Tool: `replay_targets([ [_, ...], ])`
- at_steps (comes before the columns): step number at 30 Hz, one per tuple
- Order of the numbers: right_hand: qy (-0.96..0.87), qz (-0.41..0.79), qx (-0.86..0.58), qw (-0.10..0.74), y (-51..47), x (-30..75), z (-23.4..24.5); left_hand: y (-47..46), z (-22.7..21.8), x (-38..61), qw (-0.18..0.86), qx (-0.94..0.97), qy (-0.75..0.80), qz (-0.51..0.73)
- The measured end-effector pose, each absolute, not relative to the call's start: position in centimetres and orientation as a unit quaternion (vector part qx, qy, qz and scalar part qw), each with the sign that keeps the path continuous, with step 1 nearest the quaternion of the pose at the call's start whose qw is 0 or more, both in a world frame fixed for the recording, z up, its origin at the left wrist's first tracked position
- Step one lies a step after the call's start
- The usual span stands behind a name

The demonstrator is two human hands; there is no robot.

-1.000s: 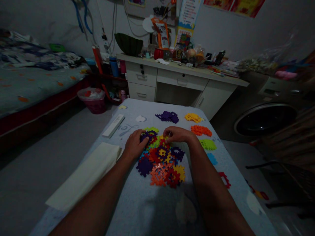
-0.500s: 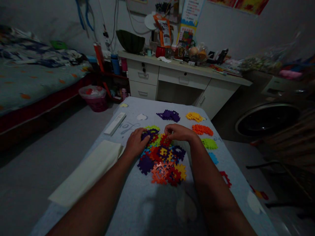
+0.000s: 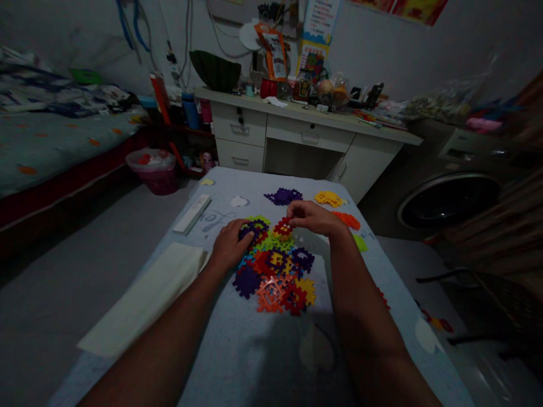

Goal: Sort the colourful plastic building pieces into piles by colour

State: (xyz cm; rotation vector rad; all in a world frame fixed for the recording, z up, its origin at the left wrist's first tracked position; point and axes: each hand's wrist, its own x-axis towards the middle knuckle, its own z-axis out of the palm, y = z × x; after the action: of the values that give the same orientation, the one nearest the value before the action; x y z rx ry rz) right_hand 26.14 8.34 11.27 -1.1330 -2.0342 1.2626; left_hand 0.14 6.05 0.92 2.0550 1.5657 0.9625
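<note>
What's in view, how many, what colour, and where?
Table: one, pale blue cover, centre
Mixed toy pile: one, many colours, mid-table
Purple pile: one, purple, table's far side
Yellow pile: one, yellow, right of purple pile
Orange pile: one, orange, nearer than yellow pile
Green pile: one, green, nearer than orange pile
Box: one, white, table's left
Cloth: one, cream, table's near left
Desk: one, white, behind table
Desk items: many, mixed colours, desktop
Washing machine: one, grey, right
Bed: one, pale green, left
Bin: one, pink, left of desk
Posters: several, mixed colours, top
Red piece: one, red, over table
Left hand: one, bare, on mixed toy pile
Right hand: one, bare, pinching red piece
</note>
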Motion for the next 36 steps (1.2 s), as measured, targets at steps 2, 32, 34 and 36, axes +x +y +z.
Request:
replay_targets([
  [2, -0.720, 0.454, -0.434, 0.295, 7.6, 27.1, 12.1, 6.1, 0.9, 0.1, 0.190, 0.734, 0.556, 0.340],
  [32, -0.469, 0.280, -0.762, 0.348, -12.4, 43.7, 4.0, 6.7, 0.4, -0.2, 0.195, 0.723, 0.587, 0.308],
  [34, -0.486, 0.231, -0.788, 0.297, -12.2, 43.6, 3.8, 6.8, 0.3, -0.2, 0.197, 0.723, 0.586, 0.309],
  [36, -0.498, 0.186, -0.809, 0.250, -12.0, 43.6, 3.8, 6.8, 0.2, -0.3, 0.197, 0.724, 0.581, 0.315],
])
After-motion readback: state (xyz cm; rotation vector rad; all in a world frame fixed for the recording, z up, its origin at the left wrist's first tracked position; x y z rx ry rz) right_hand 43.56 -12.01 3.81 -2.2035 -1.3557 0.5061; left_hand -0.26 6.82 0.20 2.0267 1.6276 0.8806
